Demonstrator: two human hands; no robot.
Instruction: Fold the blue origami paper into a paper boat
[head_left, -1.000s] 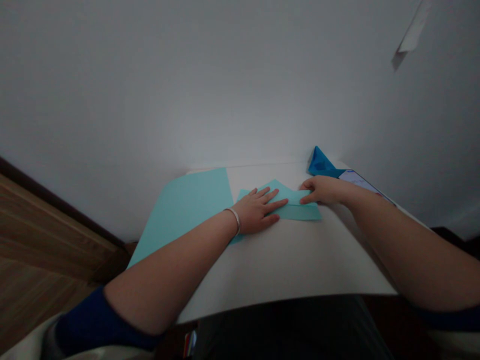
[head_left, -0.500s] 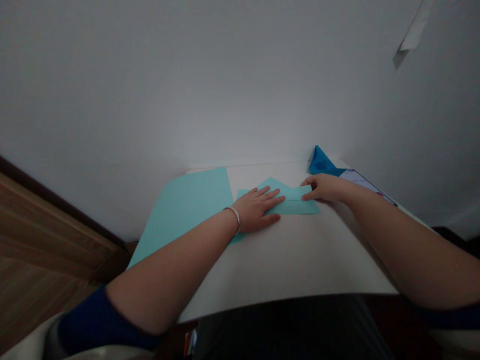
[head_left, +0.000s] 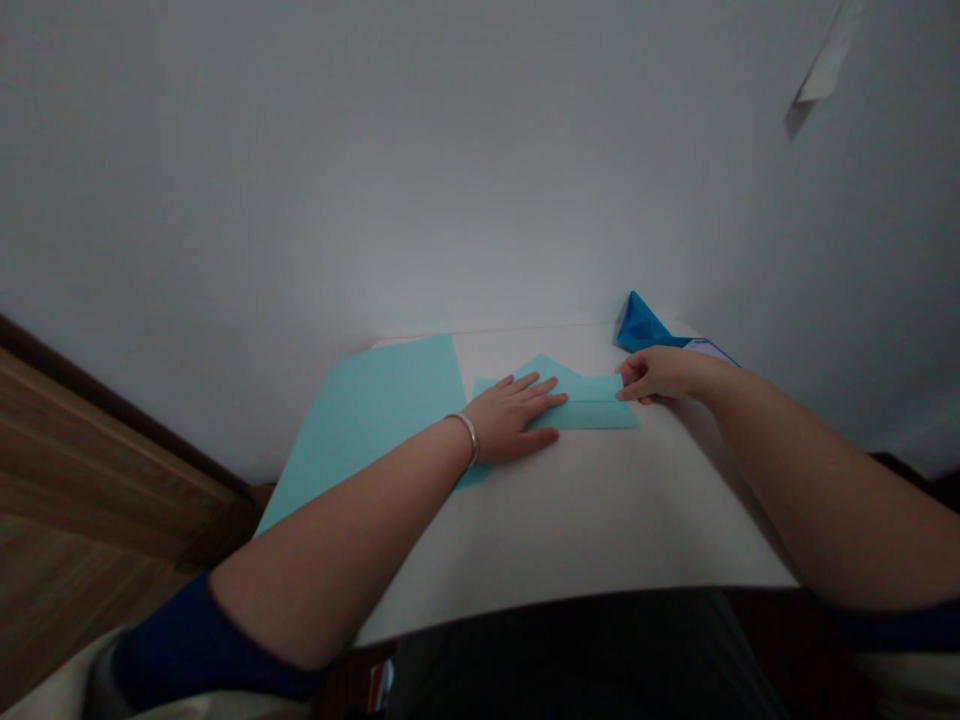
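Note:
A folded light-turquoise sheet of paper [head_left: 589, 413] lies on the white table, with a pointed peak at its far side and a straight crease across it. My left hand [head_left: 516, 415], a bracelet at its wrist, rests flat on the left part of the paper with fingers spread, hiding that part. At the paper's right end my right hand [head_left: 651, 375] pinches the edge between thumb and fingers. A larger turquoise sheet [head_left: 375, 410] lies flat to the left, partly under my left forearm.
A folded blue paper shape [head_left: 641, 325] stands at the back right of the white table [head_left: 585, 530]. Beside it, a flat item with a white face [head_left: 709, 348] is partly covered by my right arm. The wall rises directly behind; wooden furniture [head_left: 97, 500] is at left.
My right hand has slid slightly right to the paper's outer end, its fingers closing together there. My left hand stays nearly in place. The folded paper has hardly moved.

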